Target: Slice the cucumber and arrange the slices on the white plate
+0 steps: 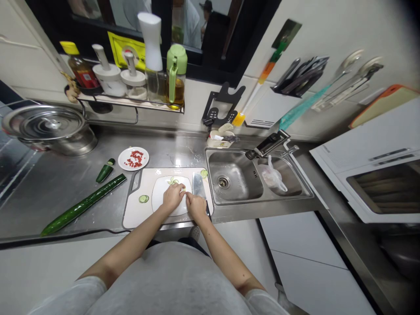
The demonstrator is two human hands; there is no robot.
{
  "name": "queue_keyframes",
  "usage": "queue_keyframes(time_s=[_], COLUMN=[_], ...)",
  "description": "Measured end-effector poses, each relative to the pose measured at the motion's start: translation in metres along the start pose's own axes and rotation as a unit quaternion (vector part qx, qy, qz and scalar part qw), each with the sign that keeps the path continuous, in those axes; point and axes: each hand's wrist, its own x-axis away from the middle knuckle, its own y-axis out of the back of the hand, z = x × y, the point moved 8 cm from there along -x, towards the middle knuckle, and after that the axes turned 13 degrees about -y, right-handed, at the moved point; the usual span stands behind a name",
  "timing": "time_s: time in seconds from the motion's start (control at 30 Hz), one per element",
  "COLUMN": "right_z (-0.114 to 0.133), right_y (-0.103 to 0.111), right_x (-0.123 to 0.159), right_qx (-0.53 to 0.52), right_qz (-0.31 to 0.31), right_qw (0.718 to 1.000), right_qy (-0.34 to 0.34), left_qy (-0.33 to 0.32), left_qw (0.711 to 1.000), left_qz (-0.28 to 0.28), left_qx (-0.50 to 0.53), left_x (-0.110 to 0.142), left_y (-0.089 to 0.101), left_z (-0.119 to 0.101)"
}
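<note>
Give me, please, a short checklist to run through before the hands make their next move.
1. White plate resting on the cutting board: ok.
2. Knife well away from the right hand: not ok, it lies right beside it.
3. All cucumber slices on the white plate: not ok, some lie on the board.
4. Round plate off the board: ok.
5. Left hand holding a slice: cannot tell.

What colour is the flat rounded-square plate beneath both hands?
The plate is white, clearest in the head view.
</note>
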Motion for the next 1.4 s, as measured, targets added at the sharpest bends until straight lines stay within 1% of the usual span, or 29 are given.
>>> queue_keyframes(time_s=[0.2, 0.33, 0.47, 0.6, 0.7, 0.87, 0.97, 1.03, 1.13, 1.2, 1.3, 1.4], right_z=[0.001, -0.002, -0.012, -0.030, -0.047, -0.070, -0.076, -0.076, -0.070, -0.064, -0.054, -0.045], right_y=[0.001, 0.003, 0.009, 0.019, 0.025, 0.028, 0.029, 0.030, 0.034, 0.035, 0.035, 0.034], right_x=[0.000, 0.001, 0.001, 0.001, 0.002, 0.006, 0.008, 0.009, 0.010, 0.009, 0.008, 0.009], right_qx=[0.009, -0.013, -0.060, -0.107, -0.156, -0.229, -0.259, -0.270, -0.281, -0.287, -0.288, -0.281], right_qz=[0.009, 0.011, 0.003, -0.020, -0.036, -0.062, -0.068, -0.071, -0.075, -0.074, -0.070, -0.061], right_qw=[1.000, 1.000, 0.997, 0.991, 0.982, 0.964, 0.956, 0.953, 0.950, 0.949, 0.950, 0.953], right_qy=[-0.004, -0.011, -0.039, -0.077, -0.103, -0.120, -0.120, -0.121, -0.115, -0.107, -0.094, -0.092], left_qy=[0.001, 0.000, 0.008, 0.017, 0.030, 0.091, 0.125, 0.144, 0.164, 0.170, 0.170, 0.173], left_qw=[1.000, 1.000, 0.999, 0.995, 0.991, 0.981, 0.976, 0.975, 0.972, 0.973, 0.975, 0.976], left_qz=[0.011, 0.007, -0.015, -0.055, -0.094, -0.157, -0.169, -0.168, -0.165, -0.159, -0.143, -0.132], left_qx=[-0.002, 0.008, 0.047, 0.080, 0.093, 0.073, 0.049, 0.036, 0.020, 0.013, 0.002, -0.012], left_x=[0.000, 0.000, 0.001, 0.013, 0.033, 0.078, 0.102, 0.115, 0.131, 0.137, 0.138, 0.134], left_y=[0.001, 0.002, 0.005, 0.018, 0.034, 0.064, 0.078, 0.084, 0.088, 0.088, 0.086, 0.082], left_z=[-0.001, -0.001, 0.002, 0.009, 0.026, 0.074, 0.099, 0.111, 0.122, 0.126, 0.129, 0.129])
